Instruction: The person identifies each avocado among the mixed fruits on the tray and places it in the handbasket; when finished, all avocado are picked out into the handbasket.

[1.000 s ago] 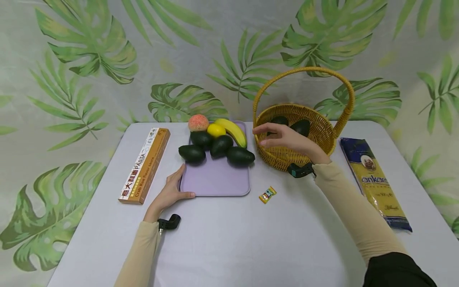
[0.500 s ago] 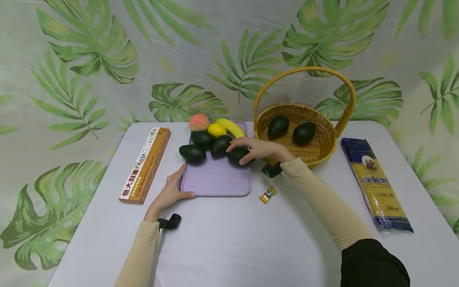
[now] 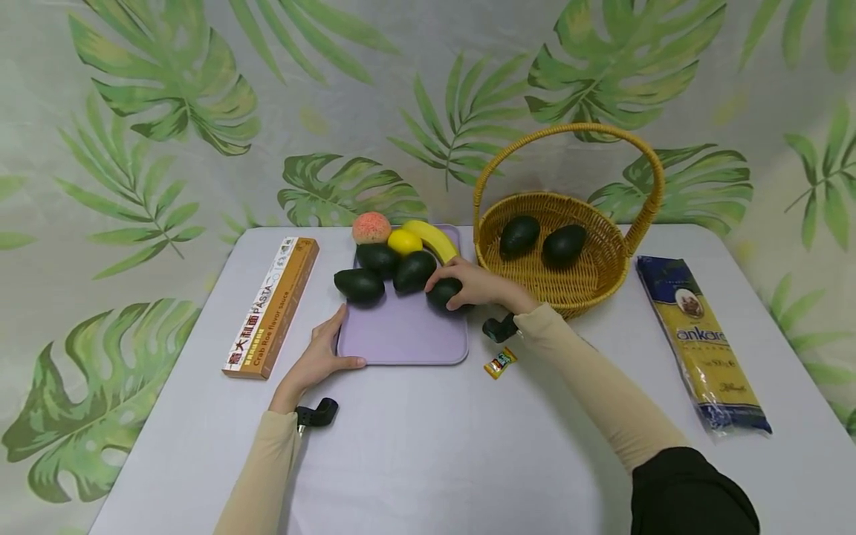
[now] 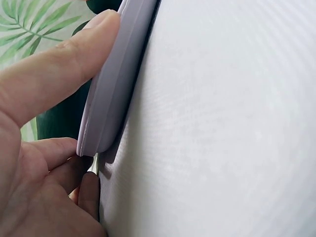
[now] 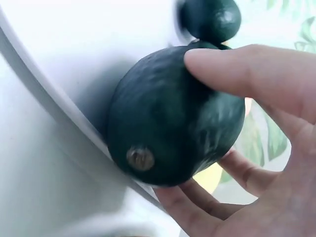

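A lilac tray (image 3: pixel 401 342) lies mid-table with three other dark avocados, a lemon (image 3: pixel 404 241), a banana (image 3: pixel 433 238) and a peach-coloured fruit (image 3: pixel 371 227) at its far end. My right hand (image 3: pixel 468 286) curls round a dark avocado (image 3: pixel 443 292) (image 5: pixel 173 118) at the tray's right edge, thumb on top, fingers underneath. My left hand (image 3: pixel 319 357) holds the tray's near-left corner (image 4: pixel 106 113), thumb on the rim, fingers under it. A wicker basket (image 3: pixel 588 286) to the right holds two avocados (image 3: pixel 519 235).
A long orange pasta box (image 3: pixel 273 306) lies left of the tray. A blue spaghetti packet (image 3: pixel 702 342) lies at the right. A small wrapped candy (image 3: pixel 499 362) sits just in front of the tray's right corner. The basket's tall handle (image 3: pixel 568 134) arches over it.
My right hand left the basket rim, crossed left to the tray and closed round the rightmost avocado. The left hand has not moved.
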{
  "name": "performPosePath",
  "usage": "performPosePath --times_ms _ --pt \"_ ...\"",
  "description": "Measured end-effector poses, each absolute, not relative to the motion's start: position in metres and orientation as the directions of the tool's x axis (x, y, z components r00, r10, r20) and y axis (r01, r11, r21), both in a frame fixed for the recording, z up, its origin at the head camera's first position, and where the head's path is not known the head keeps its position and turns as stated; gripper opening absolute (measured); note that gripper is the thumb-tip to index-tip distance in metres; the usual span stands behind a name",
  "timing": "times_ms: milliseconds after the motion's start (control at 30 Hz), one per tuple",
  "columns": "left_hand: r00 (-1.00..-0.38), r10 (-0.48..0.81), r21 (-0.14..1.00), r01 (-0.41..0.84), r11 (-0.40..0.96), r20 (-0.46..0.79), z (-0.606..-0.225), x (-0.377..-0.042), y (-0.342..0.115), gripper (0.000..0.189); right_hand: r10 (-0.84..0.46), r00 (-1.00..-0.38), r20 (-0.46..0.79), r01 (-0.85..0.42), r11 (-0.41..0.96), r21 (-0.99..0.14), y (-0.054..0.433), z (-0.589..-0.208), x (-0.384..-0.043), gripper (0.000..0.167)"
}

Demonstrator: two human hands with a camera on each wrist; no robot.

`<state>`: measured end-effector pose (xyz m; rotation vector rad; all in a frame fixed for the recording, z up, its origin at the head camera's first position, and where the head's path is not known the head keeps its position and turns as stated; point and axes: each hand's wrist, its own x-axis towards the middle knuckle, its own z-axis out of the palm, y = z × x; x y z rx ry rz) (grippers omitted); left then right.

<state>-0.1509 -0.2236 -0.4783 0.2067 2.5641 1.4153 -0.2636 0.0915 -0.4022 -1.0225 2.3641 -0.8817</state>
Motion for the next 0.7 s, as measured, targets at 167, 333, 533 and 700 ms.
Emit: performPosePath --times_ms 167,333,533,700 --pt "-0.970 0.218 0.845 0.026 0.534 -0.109 -0.478 -0.151 -0.224 0.113 -0.753 -0.654 -0.079 -0.429 0.454 -0.781 0.099 -0.398 -0.260 0.038" --pt "-0.970 0.218 0.842 0.024 0.539 -0.112 -0.479 -0.151 -0.224 0.113 -0.739 -0.671 -0.066 -0.323 0.371 -0.870 0.115 -0.382 -0.253 0.040" --pt "-0.970 0.220 0.839 0.029 0.544 -0.108 -0.480 -0.151 -0.224 0.113 -0.704 -0.708 -0.048 -0.240 0.305 -0.922 0.145 -0.364 -0.251 0.045" --pt "-0.970 0.219 0.840 0.027 0.542 -0.110 -0.479 -0.151 -0.224 0.113 -0.614 -0.787 -0.068 -0.135 0.279 -0.951 0.176 -0.356 -0.255 0.048"
